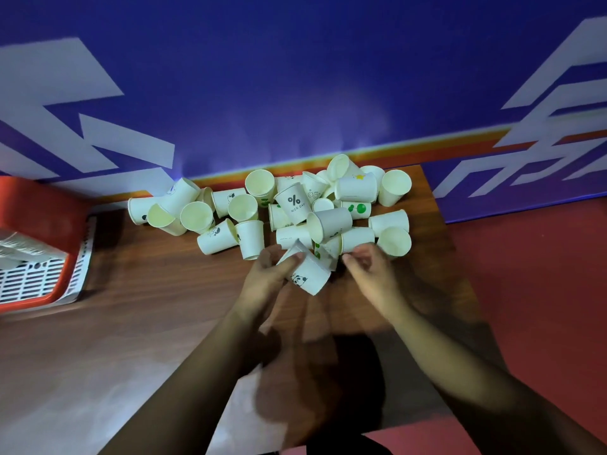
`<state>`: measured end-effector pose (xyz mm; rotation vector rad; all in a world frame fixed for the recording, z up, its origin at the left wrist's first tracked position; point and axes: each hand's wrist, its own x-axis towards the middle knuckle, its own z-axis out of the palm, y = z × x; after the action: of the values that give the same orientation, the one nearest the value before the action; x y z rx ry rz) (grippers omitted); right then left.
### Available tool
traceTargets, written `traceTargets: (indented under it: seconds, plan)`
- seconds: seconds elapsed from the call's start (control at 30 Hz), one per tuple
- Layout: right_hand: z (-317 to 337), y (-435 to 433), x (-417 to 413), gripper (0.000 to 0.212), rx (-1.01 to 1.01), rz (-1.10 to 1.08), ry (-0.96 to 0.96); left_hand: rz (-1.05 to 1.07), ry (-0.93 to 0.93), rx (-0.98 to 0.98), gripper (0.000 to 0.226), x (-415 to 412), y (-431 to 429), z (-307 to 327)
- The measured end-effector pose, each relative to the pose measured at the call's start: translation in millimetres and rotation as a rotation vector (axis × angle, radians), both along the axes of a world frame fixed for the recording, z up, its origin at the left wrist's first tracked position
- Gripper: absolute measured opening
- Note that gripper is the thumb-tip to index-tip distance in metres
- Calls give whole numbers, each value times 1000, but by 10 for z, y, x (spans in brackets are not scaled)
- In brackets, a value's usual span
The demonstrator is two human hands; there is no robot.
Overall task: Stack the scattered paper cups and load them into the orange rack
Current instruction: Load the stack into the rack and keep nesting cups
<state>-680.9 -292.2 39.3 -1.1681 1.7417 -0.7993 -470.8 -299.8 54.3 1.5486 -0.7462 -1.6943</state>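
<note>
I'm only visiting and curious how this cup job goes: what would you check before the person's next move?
1. Left hand has a firm hold on the panda cup: ok, thumb and fingers pinch it.
2. Right hand has a cup to nest: cannot tell; it is blurred beside the pile.
3. Loose cups within reach: ok, the pile lies just beyond both hands.
4. All cups stacked: not ok, many lie scattered on the table.
5. Orange rack has room: cannot tell, the left edge of the view cuts it off.
</note>
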Motion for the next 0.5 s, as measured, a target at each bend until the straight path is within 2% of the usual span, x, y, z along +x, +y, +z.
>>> traceTargets:
  seconds: [0.07,0.1,0.17,0.23,0.3,0.4,0.5]
  plan:
    - [-120,-103,-248,32,-146,-48,383,-47,-34,-27,78,-13,-5,-12]
    - [-183,-136,-356,36,-184,-46,553,-77,-66,-47,74,-30,13,15]
    - [-290,-173,-509,41,-139,-12,790,-116,-129,-83,58,-40,57,47]
    - [-374,-181,-586,36,-19,12,936,-115,-153,-100,51,-30,104,58]
    - [-433,-174,-627,24,66,42,1022,-98,-182,-118,48,8,159,90]
    - [-473,-153,-665,15,70,71,1067,-68,-196,-128,44,106,241,96]
    - [-419,-51,-593,12,-26,24,950,-44,-224,-146,49,247,325,103]
